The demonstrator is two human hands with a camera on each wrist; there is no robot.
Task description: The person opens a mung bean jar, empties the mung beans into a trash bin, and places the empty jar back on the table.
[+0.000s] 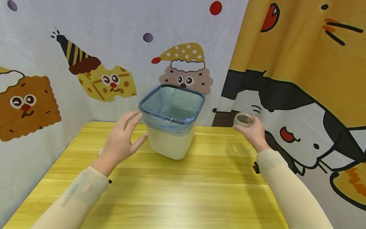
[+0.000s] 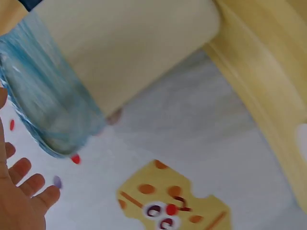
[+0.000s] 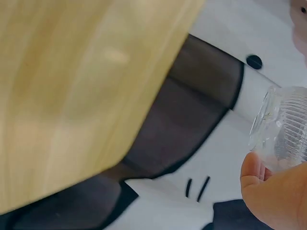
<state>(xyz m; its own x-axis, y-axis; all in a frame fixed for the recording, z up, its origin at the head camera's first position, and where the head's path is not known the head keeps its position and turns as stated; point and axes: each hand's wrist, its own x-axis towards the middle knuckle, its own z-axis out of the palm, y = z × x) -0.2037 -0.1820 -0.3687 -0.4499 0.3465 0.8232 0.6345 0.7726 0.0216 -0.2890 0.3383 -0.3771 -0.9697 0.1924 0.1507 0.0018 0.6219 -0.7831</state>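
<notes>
A clear jar (image 1: pixel 244 120) with ribbed sides is held in my right hand (image 1: pixel 255 133), above the right side of the table. The right wrist view shows the jar (image 3: pixel 283 127) tipped sideways in that frame, with the thumb against it near its rim. My left hand (image 1: pixel 121 141) is raised beside a pale waste bin (image 1: pixel 171 146), its fingers spread and nothing in them. The bin is lined with a blue plastic bag (image 1: pixel 174 127) folded over its rim. In the left wrist view, the fingers (image 2: pixel 33 184) appear just below the bag's edge.
The bin stands near the back edge of a wooden table (image 1: pixel 171 190). A small white object (image 1: pixel 101 152) shows partly behind my left hand. Behind the table hangs a white cloth (image 1: pixel 114 19) with cartoon prints, and a yellow one (image 1: pixel 266 54) to the right.
</notes>
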